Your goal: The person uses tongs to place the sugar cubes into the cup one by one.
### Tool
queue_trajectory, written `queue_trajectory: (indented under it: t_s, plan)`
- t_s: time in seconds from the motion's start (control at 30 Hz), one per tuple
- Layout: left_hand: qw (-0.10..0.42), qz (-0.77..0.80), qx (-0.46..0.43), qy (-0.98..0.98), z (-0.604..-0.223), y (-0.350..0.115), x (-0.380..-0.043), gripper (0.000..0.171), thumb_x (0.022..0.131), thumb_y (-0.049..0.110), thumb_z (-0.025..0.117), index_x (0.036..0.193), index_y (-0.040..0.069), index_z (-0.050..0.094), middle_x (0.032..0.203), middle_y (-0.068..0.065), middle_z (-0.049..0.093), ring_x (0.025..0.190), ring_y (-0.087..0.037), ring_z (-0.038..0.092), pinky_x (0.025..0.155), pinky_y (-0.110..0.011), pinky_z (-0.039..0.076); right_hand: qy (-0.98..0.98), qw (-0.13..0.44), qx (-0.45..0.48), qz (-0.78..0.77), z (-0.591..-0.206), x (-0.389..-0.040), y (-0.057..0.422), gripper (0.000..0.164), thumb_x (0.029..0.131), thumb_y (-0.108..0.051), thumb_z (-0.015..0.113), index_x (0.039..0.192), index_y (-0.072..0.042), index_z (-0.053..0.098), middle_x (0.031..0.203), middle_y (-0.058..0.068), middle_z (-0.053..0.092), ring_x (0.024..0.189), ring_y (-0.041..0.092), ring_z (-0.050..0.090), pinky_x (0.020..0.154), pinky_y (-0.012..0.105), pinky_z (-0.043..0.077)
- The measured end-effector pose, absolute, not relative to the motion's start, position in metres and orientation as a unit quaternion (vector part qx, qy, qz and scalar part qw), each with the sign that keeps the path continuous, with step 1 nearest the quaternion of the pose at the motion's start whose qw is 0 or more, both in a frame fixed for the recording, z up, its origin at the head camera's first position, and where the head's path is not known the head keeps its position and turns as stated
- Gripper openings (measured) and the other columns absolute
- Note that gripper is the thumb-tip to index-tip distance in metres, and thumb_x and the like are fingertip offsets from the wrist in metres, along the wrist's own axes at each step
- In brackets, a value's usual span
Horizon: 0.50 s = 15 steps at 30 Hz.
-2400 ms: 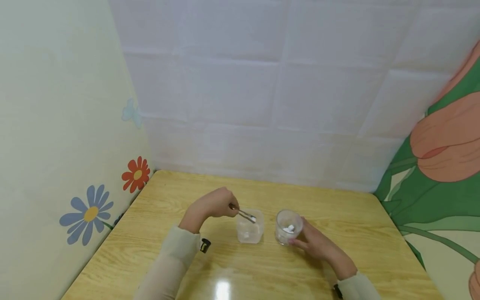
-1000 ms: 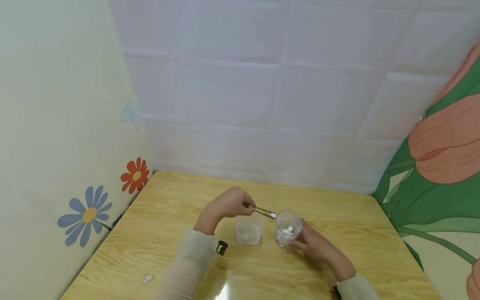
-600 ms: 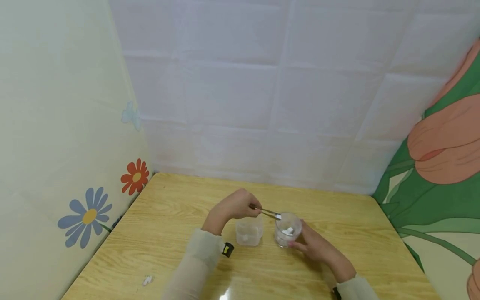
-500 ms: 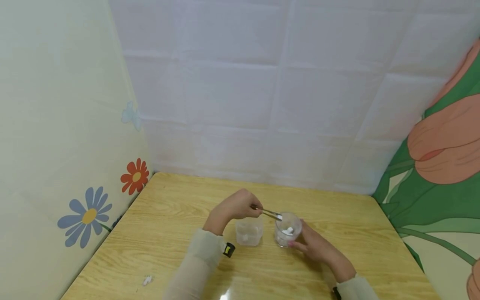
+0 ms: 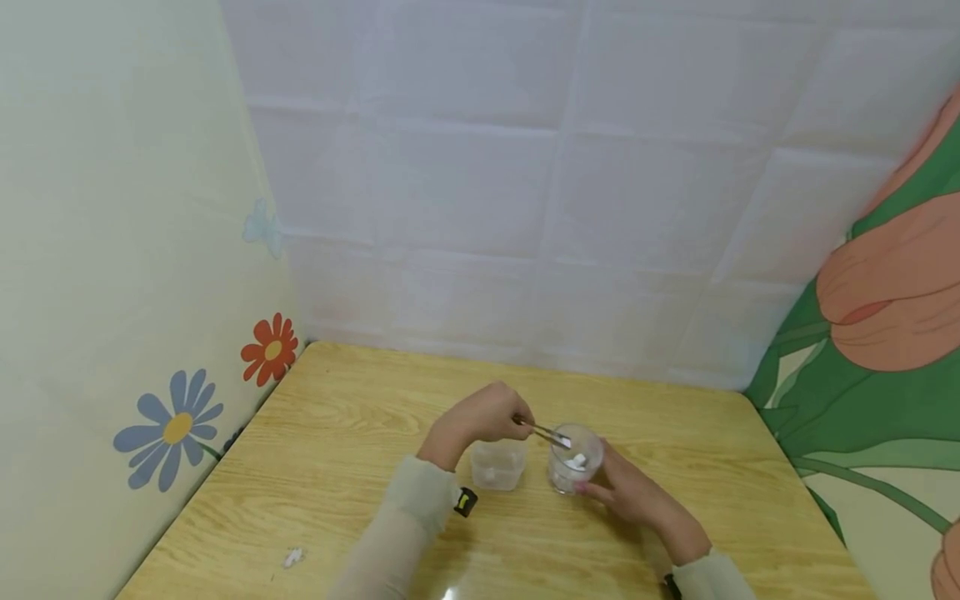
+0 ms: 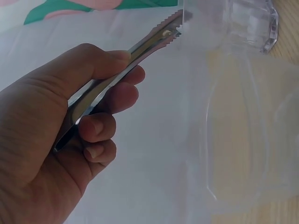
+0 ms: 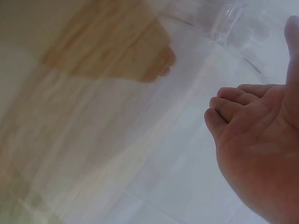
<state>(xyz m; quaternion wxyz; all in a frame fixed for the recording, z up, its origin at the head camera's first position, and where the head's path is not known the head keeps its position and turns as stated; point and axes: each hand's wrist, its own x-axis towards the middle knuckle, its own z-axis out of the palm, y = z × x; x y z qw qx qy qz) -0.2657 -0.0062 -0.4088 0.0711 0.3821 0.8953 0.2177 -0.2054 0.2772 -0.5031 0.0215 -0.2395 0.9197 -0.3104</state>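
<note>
Between thumb and fingers, my left hand (image 5: pixel 487 414) pinches small metal tongs (image 5: pixel 542 430) with toothed ends, clearly seen in the left wrist view (image 6: pixel 140 51). Their tips hold a small white cube (image 5: pixel 566 442) at the mouth of a clear glass cup (image 5: pixel 559 478). Several white cubes (image 5: pixel 577 461) lie inside that cup. My right hand (image 5: pixel 633 493) holds the cup from its right side, thumb in front; the far fingers are partly hidden in the head view. To the cup's left, partly below my left hand, stands a clear square plastic container (image 5: pixel 497 481).
A small white scrap or piece (image 5: pixel 293 557) lies on the wooden table (image 5: pixel 360 392) at the front left. A pale wall sheet (image 5: pixel 450 208) rises at the table's back edge. Flower-patterned walls stand at both sides.
My left hand has moved right, carrying the tongs and white cube from above the plastic container to the cup's mouth. My right hand and the cup have barely moved.
</note>
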Motion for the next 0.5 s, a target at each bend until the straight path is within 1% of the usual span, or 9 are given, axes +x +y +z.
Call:
queue_trajectory:
  t_s: [0.1,0.27,0.5]
  plan:
    - [0.077,0.215,0.382,0.895,-0.41,-0.003,-0.265,0.016,0.098,0.02,0.067,0.103,0.013,0.081,0.089,0.011,0.072,0.066,-0.002,0.054,0.065,-0.018,0.048,0.918,0.02,-0.242,-0.314,-0.503,-0.205,0.277,0.08,0.094,-0.041,0.069,0.153,-0.002,0.033,0.151,0.023,0.044,0.14,0.045,0.04,0.11,0.063,0.033]
    - [0.075,0.203,0.389,0.895,-0.412,0.002,-0.264,0.014,0.097,0.02,0.069,0.099,0.015,0.081,0.082,0.013,0.07,0.064,-0.001,0.052,0.062,-0.017,0.046,0.916,0.004,-0.255,-0.309,-0.504,-0.204,0.278,0.077,0.095,-0.038,0.07,0.152,0.0,0.034,0.149,0.023,0.046,0.138,0.046,0.043,0.108,0.064,0.035]
    - [0.075,0.188,0.395,0.896,-0.412,0.009,-0.263,0.014,0.097,0.019,0.068,0.094,0.015,0.081,0.076,0.014,0.066,0.061,-0.001,0.05,0.061,-0.016,0.044,0.918,0.014,-0.25,-0.309,-0.504,-0.205,0.278,0.079,0.095,-0.04,0.069,0.152,-0.001,0.032,0.15,0.023,0.046,0.138,0.045,0.043,0.109,0.063,0.035]
